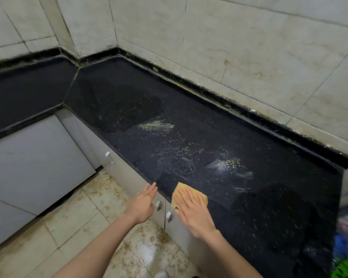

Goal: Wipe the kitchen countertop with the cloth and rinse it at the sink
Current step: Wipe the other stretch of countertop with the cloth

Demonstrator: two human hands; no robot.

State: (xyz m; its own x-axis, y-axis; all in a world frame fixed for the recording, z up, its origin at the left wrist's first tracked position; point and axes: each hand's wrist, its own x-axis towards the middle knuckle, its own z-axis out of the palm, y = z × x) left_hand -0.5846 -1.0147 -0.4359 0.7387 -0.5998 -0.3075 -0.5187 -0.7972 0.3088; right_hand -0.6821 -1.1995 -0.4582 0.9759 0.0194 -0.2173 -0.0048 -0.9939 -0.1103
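**Wiping under way at the table's near edge, smears ahead**

Starting from the left, the left hand point(143, 203) hangs just off the near edge of the table point(279, 207), fingers straight and together, holding nothing and touching nothing that can be made out. Beside it, the right hand point(193, 211) lies flat on the yellow cloth point(201, 194), fingers spread and straight, pressing it down rather than gripping it. The cloth sits on the table right at the near edge, part of it hidden under the palm.

The step in hand looks like the wipe itself, early on: pale smears and yellowish specks point(231, 162) lie further in, towards the middle of the table, and more specks point(156, 125) sit to their left, none of them yet under the cloth. The next move probably calls for a firm push away from the near edge and across those patches (the rinse would come after; no sink is in view).

The cloth is a folded rectangle, its long axis running roughly along the near edge, its far-left corner pointing inward towards the smears.
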